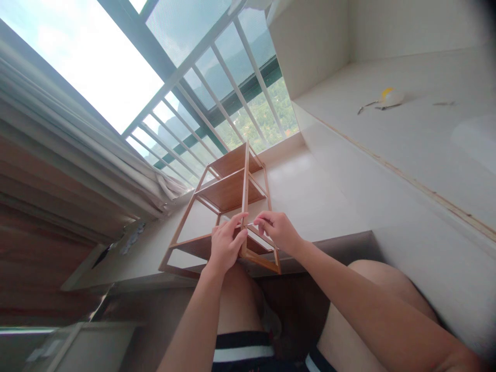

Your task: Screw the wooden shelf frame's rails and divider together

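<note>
A small wooden shelf unit (228, 188) with three tiers stands in front of me, tilted in the view. My left hand (227, 240) is at its near upright post (245, 191), thumb and fingers closed around the wood just above the lowest board (196, 245). On the other side of that post, my right hand (277, 230) pinches a thin metal rod (250, 224), like a hex key. The rod's tip points at the post, level with the lowest board. Whether it sits in a screw head is too small to tell.
A white ledge (418, 129) on the right bears a yellow and white round item (389, 96) and several small metal pieces (388, 107). Behind the shelf unit is a barred window (217, 88). Curtains (77, 134) hang at left. My legs (238, 299) are below the shelf.
</note>
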